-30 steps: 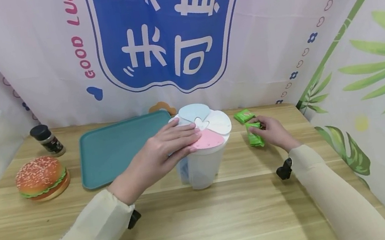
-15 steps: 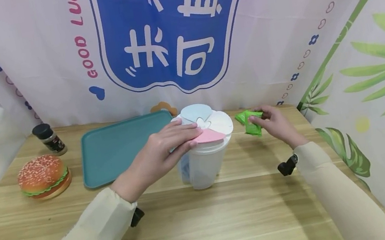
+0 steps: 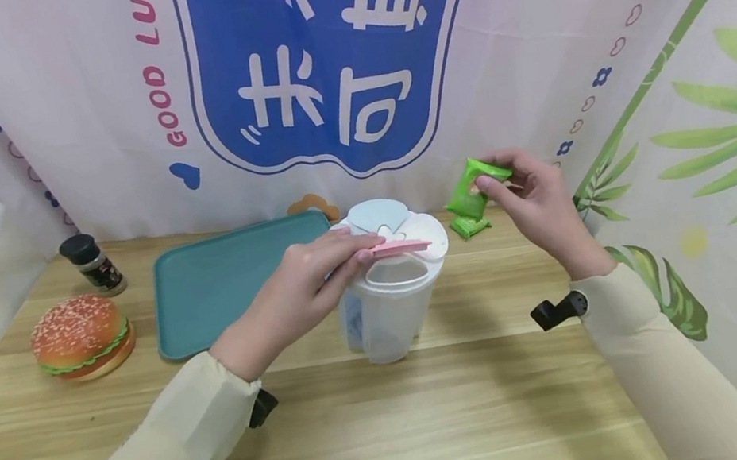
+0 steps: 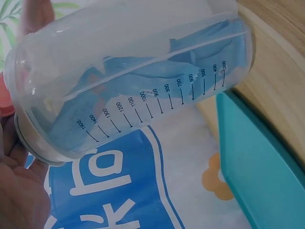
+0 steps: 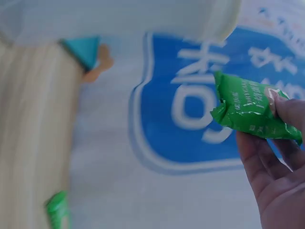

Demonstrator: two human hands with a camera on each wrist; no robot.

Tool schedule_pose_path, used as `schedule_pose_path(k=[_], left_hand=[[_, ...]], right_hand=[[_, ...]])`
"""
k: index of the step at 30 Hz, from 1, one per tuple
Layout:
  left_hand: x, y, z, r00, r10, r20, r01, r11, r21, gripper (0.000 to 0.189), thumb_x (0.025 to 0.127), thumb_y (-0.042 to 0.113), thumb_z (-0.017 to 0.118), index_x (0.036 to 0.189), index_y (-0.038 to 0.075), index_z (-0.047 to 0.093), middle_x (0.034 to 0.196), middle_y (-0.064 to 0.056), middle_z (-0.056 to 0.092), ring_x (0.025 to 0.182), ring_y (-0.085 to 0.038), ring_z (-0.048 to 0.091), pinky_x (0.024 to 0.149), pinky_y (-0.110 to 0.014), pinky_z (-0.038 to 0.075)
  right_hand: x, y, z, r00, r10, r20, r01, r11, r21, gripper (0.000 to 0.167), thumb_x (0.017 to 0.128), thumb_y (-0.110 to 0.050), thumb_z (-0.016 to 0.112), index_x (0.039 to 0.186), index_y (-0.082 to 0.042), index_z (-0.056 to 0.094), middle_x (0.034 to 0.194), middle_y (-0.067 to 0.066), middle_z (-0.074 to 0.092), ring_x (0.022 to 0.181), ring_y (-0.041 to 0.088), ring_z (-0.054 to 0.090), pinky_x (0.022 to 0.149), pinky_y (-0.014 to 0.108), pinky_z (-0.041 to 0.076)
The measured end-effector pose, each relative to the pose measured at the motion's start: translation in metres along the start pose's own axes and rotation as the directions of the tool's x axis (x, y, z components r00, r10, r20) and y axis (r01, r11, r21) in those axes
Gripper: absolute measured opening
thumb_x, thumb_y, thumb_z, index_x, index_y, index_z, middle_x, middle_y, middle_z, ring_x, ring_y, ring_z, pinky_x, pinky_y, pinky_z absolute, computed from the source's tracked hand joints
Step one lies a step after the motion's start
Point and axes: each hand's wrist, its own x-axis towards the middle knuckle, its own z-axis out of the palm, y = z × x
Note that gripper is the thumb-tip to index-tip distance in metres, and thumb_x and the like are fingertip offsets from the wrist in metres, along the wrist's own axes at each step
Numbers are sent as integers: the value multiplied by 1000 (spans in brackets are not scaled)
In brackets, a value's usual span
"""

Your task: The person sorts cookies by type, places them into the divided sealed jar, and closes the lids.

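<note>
My left hand [image 3: 305,288] lies over the lid of a clear storage canister [image 3: 390,323]. Its thumb and fingertips hold the edge of the pink lid flap [image 3: 400,247], which is tilted up over an opening [image 3: 397,270]. Through the wall in the left wrist view, blue packets [image 4: 143,81] show beside printed volume marks. My right hand [image 3: 539,211] pinches a green snack packet [image 3: 471,190] between thumb and fingers, right of the canister and raised above the table. A second green packet [image 3: 469,227] lies on the table below it.
A teal tray [image 3: 204,288] lies behind and left of the canister. Farther left are a toy hamburger [image 3: 82,337] and a black-capped spice jar [image 3: 93,265]. A printed curtain [image 3: 106,127] hangs along the table's back edge.
My right hand has picked up one green packet from the table and raised it. The pink flap has swung up under my left hand, uncovering the opening.
</note>
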Motion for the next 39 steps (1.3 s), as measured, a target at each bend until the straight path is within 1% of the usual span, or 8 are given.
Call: schedule_pose_path(k=[3, 8, 13, 17, 21, 25, 31, 39], left_hand=[[1, 1, 0, 1000, -18, 1, 18, 1000, -7, 28, 107, 18, 60, 131, 12, 73, 126, -3, 77, 122, -20, 72, 111, -40, 56], [3, 2, -1, 999, -35, -2, 35, 999, -3, 25, 108, 17, 59, 126, 10, 74, 117, -4, 79, 104, -16, 74, 96, -34, 63], [6, 4, -1, 999, -45, -9, 45, 999, 12, 21, 109, 15, 56, 118, 7, 73, 108, -4, 78, 86, -13, 65, 75, -29, 60], [7, 5, 0, 998, -51, -25, 52, 998, 24, 22, 110, 15, 55, 118, 6, 73, 111, -6, 78, 92, -14, 71, 81, -31, 63], [7, 4, 1, 998, -55, -39, 56, 998, 23, 22, 110, 15, 54, 119, 6, 72, 110, -6, 79, 89, -15, 70, 78, -31, 62], [7, 4, 1, 997, -61, -40, 61, 998, 20, 21, 110, 15, 54, 118, 6, 71, 106, -6, 78, 82, -14, 65, 71, -30, 57], [7, 4, 1, 996, -76, -36, 76, 997, 18, 23, 110, 16, 54, 120, 6, 71, 108, -5, 78, 87, -14, 68, 78, -32, 61], [7, 4, 2, 997, -65, -44, 66, 998, 21, 22, 110, 16, 54, 120, 5, 71, 107, -6, 79, 91, -14, 72, 83, -34, 64]], right_hand=[[1, -21, 3, 994, -92, -62, 98, 992, 86, 24, 100, 3, 64, 123, 11, 64, 109, -14, 72, 93, 2, 71, 83, 14, 61], [-1, -53, 11, 963, -239, -128, 262, 942, 209, 23, 96, 12, 64, 119, 8, 67, 109, -6, 76, 89, 4, 72, 79, 16, 61], [-9, -75, 21, 950, -307, -57, 312, 925, 217, 25, 94, 15, 65, 118, 18, 61, 113, -8, 74, 88, 5, 71, 75, 16, 61], [-15, -79, 31, 937, -347, 23, 338, 925, 174, 29, 88, 22, 66, 117, 19, 61, 116, -13, 72, 91, 3, 71, 74, 17, 62], [-20, -74, 40, 909, -407, 90, 389, 906, 167, 32, 86, 23, 69, 117, 18, 62, 113, 9, 76, 99, 3, 72, 79, 22, 65], [-27, -70, 46, 912, -386, 138, 375, 922, 102, 34, 86, 19, 72, 119, 13, 64, 111, 25, 73, 104, 2, 71, 84, 22, 64], [-39, -70, 52, 913, -380, 149, 391, 919, -51, 36, 86, 11, 78, 120, 3, 68, 114, 15, 75, 106, 10, 72, 90, 19, 62], [-46, -64, 59, 904, -373, 208, 395, 916, -74, 39, 84, 7, 82, 120, -1, 69, 113, 12, 76, 105, 19, 73, 91, 17, 61]])
